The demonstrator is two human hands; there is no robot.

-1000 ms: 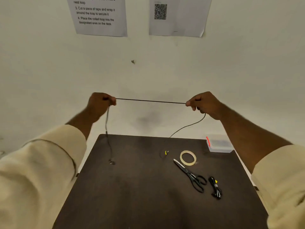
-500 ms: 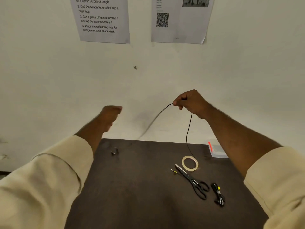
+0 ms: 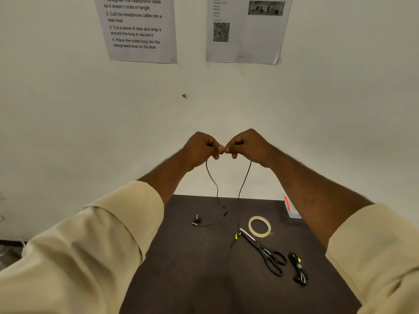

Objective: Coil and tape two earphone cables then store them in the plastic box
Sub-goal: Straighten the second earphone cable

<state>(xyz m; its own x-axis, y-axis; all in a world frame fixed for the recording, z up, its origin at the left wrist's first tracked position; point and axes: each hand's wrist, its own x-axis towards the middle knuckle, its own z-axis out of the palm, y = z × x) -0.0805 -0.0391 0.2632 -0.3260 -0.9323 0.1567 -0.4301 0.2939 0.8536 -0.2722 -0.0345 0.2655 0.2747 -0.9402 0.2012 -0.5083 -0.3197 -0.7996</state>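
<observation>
Above the table's (image 3: 181, 279) far edge, the left hand (image 3: 199, 148) and right hand (image 3: 247, 145) meet fingertip to fingertip, each pinching the earphone cable (image 3: 213, 180) — its two strands hang straight down, ends trailing on the table — probably to start a loop.

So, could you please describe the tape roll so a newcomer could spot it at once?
On the dark table, look right of centre, near the far edge. The tape roll lies flat beside the tips of the scissors. It is the only pale ring there.
</observation>
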